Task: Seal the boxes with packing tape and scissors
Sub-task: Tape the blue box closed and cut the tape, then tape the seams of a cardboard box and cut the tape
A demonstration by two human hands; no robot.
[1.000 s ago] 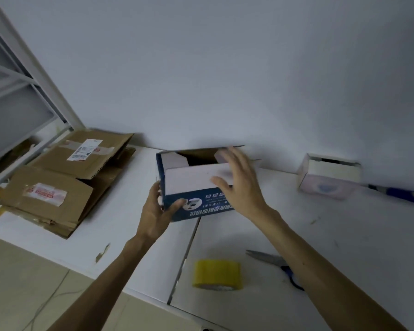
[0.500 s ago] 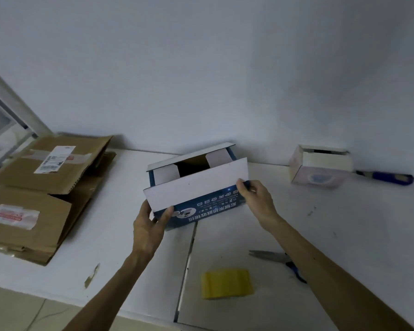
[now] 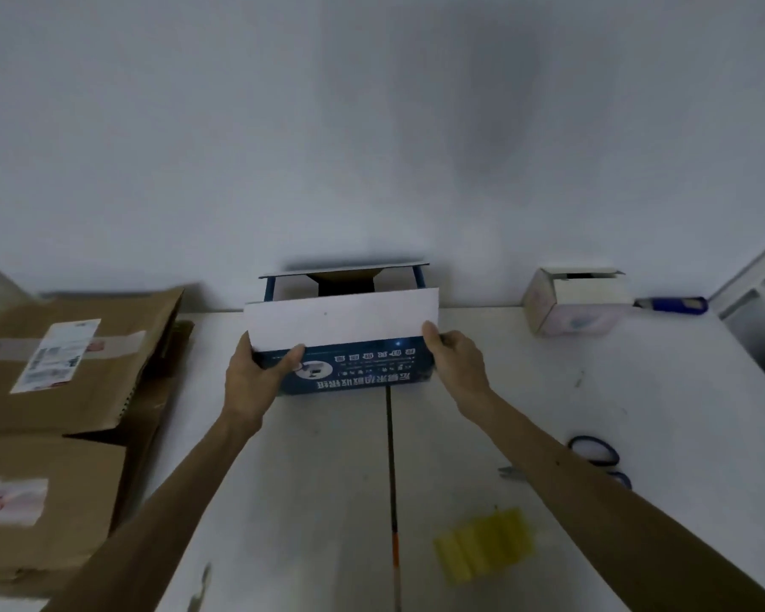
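**Head view.** The blue box (image 3: 358, 373) stood on the white table (image 3: 327, 479), close to the wall and straight ahead of me. A second earlier my right hand (image 3: 456, 364) had lain flat and spread over the box's open top. By this moment it had dropped to the right end of the near flap (image 3: 341, 318), fingers curled and pinching that edge. My left hand (image 3: 257, 377) had stayed at the left front corner, with the thumb across the printed face and the other fingers tucked behind the flap's left end. The box had also turned from a skewed stance to one square with me.

I judged that the short inner flaps were already folded in and that the near long flap, held at both ends, was ready to be folded over the top. The far flap stood up behind it, so the top was not yet closed and no tape had gone on.

**Orientation.** The box's long axis ran left to right, parallel to the wall. Its opening faced upward, and its printed side faced me with the lettering upside down.

**Tools.** The yellow tape roll (image 3: 484, 543) lay near my right forearm, blurred. The scissors (image 3: 592, 452) lay just beyond that arm, partly hidden. Both were untouched. A small box (image 3: 575, 302) sat to the right, and brown cartons (image 3: 63, 355) were stacked to the left.
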